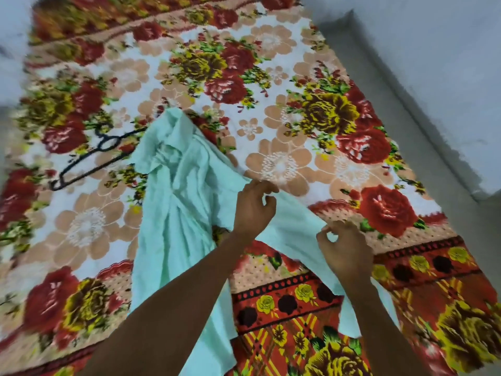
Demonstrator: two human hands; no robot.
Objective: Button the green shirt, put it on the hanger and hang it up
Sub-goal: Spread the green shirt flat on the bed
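Shirt rumpled, buttons unseen | left hand, right hand pinch its edge | hanger half-covered

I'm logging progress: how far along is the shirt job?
Early. Nothing looks finished: the shirt lies crumpled and open on the blanket. In hand: the left hand and right hand pinch one edge. Left: buttoning, the hanger beside the shirt, then hanging.
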